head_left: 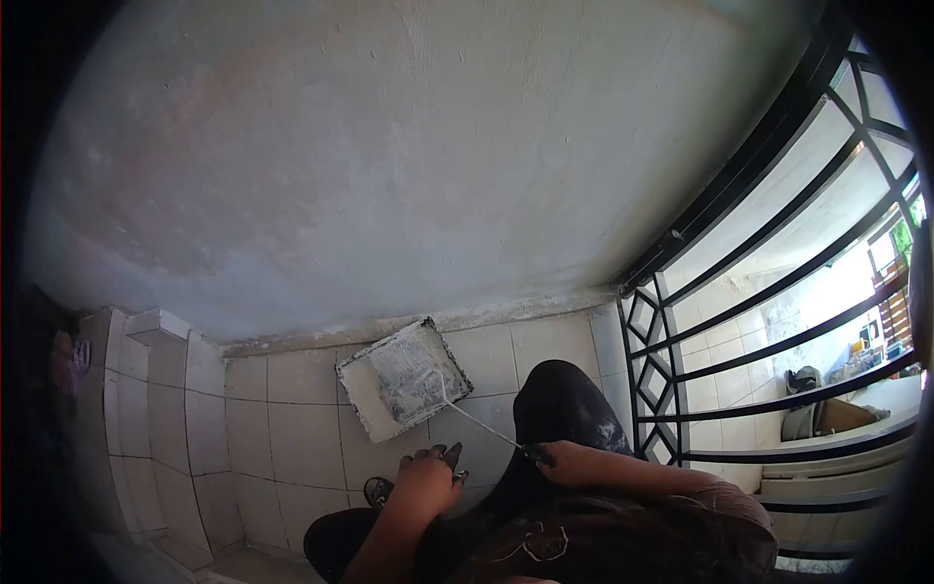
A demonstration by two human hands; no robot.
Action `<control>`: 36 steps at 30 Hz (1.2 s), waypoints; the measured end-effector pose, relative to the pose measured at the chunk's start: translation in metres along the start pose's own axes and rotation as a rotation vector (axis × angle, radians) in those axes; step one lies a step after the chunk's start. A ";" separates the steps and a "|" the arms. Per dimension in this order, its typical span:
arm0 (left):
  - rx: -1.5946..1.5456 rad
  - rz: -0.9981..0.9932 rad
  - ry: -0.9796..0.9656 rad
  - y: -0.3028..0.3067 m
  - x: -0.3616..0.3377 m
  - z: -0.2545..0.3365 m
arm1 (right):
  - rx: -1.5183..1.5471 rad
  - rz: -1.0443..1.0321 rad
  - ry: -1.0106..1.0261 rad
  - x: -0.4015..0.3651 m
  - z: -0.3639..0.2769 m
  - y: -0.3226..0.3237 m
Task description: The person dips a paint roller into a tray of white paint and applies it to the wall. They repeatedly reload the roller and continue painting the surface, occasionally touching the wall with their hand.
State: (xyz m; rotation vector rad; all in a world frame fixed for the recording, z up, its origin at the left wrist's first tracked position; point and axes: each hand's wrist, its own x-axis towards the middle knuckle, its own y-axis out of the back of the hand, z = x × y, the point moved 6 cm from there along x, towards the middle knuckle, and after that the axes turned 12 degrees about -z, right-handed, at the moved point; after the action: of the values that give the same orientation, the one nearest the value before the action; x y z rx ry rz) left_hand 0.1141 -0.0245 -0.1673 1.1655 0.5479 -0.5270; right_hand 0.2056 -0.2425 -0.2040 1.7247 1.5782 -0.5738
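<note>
A paint tray (365,401), pale with dark-speckled edges and wet whitish paint inside, lies on the floor tiles against the wall. My right hand (559,462) is closed around the handle end of a paint roller (482,425), beside my bent knee. Its thin, paint-coated rod slants down to the left into the tray. The roller's head is hard to make out against the paint. Just below the tray, my left hand (431,479) hangs with loosely bent fingers, thumb and forefinger apart, holding nothing visible. The fingertips look dark.
A patchy whitish wall (389,175) rises in front, with a rough strip along its base. Tiled steps (165,419) stand at the left. Black metal railing (671,384) bounds the right side, with assorted items on a ledge beyond it. A shoe (377,492) shows near my left forearm.
</note>
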 end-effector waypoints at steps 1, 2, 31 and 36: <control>0.002 -0.011 0.003 0.001 0.001 0.000 | 0.012 -0.002 -0.014 0.000 0.003 -0.001; 0.006 -0.006 -0.007 0.002 0.002 0.000 | 0.032 0.011 -0.007 -0.002 0.004 0.000; -0.034 -0.377 0.017 -0.007 0.169 -0.104 | 0.428 0.766 0.016 -0.052 0.037 -0.016; 0.063 -0.498 -0.066 0.008 0.184 -0.089 | 0.401 0.904 0.025 -0.006 0.027 -0.008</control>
State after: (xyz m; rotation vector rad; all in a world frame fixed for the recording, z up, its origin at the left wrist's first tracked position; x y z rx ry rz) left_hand 0.2474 0.0436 -0.3073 1.0649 0.7743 -1.0113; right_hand 0.2005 -0.2668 -0.2184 2.4862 0.5638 -0.4024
